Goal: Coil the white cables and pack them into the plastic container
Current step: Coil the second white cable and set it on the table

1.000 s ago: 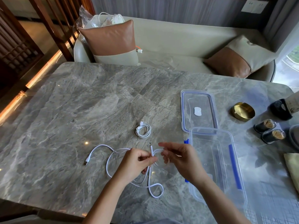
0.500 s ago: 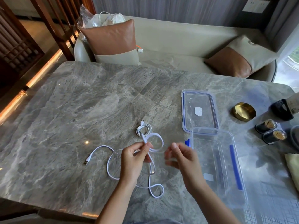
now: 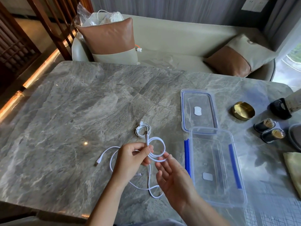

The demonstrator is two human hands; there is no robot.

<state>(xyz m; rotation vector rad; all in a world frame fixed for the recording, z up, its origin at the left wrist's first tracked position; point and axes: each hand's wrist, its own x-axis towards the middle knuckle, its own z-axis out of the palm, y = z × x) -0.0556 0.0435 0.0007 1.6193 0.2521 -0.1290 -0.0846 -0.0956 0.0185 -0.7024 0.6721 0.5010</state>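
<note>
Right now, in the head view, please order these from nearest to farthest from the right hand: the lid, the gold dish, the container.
1. The container, just to the right of the right hand.
2. The lid, beyond the container, farther up the table.
3. The gold dish, to the right, past the lid.

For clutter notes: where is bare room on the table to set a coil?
Bare: the grey marble table's left half, beyond the loose white cable; also inside the clear plastic container. Crowded: right edge, round the brass ashtray.
</note>
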